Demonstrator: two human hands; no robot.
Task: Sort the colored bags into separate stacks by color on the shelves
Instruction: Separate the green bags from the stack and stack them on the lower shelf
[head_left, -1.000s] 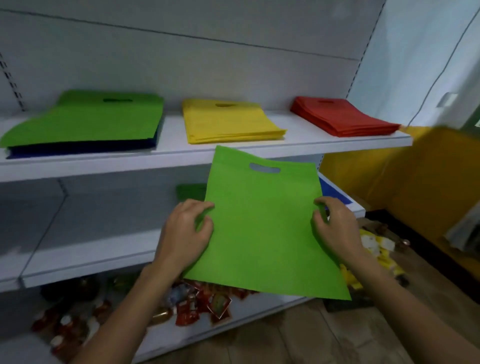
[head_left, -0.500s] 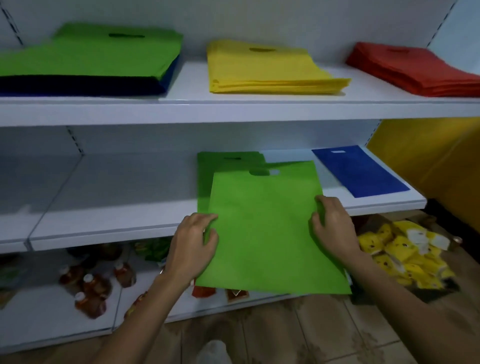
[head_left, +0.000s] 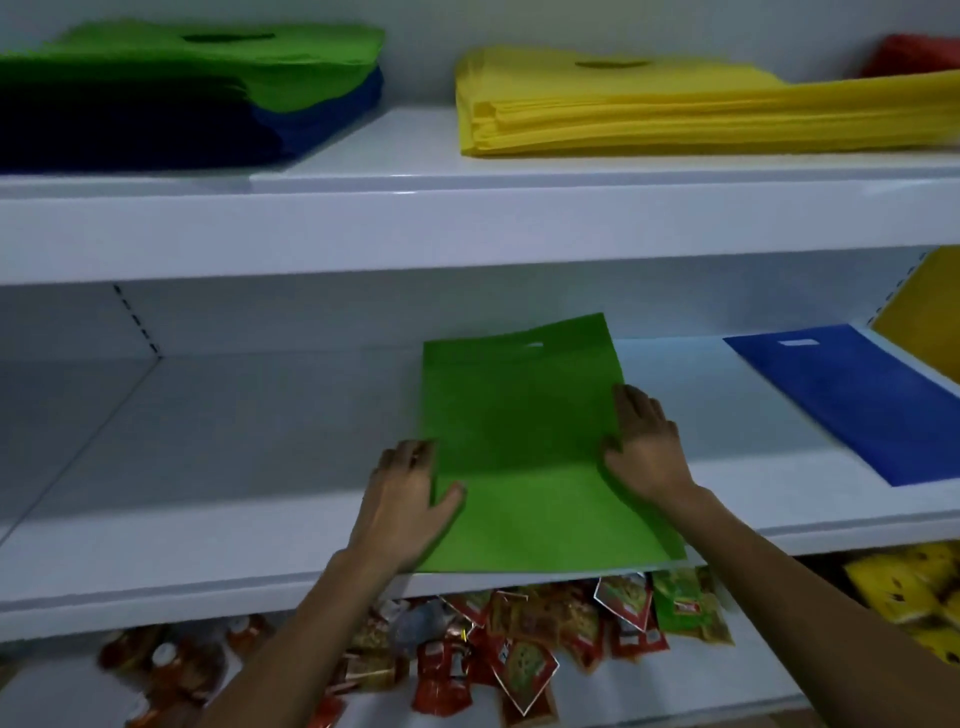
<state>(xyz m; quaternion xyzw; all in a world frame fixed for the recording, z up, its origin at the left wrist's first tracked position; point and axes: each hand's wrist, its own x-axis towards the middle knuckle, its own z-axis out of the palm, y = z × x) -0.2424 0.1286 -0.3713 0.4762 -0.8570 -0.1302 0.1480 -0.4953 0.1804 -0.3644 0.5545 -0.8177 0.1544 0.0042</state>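
Left hand (head_left: 410, 499): thumb on top, curled fingers at the left edge of the green bag (head_left: 524, 457), pinching it. Right hand (head_left: 647, 452): fingers nearly straight, laid flat on the bag's right edge.

Green bag: flat, matte, cloth-like, with a cut-out handle slot. It lies at frame centre on the white middle shelf (head_left: 234, 467), near edge overhanging.

Blue bag (head_left: 852, 400): right, corner cropped.

Upper frame: yellow stack (head_left: 675, 114); green-over-navy stack (head_left: 208, 57); red stack (head_left: 914, 54), blurred and mostly cut off.

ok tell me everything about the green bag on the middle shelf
The green bag is a flat, matte, fabric-like rectangle with a handle slot at its far end. It lies on the middle shelf, reaching its front. The left hand pinches its left edge; the right hand rests across its right edge.
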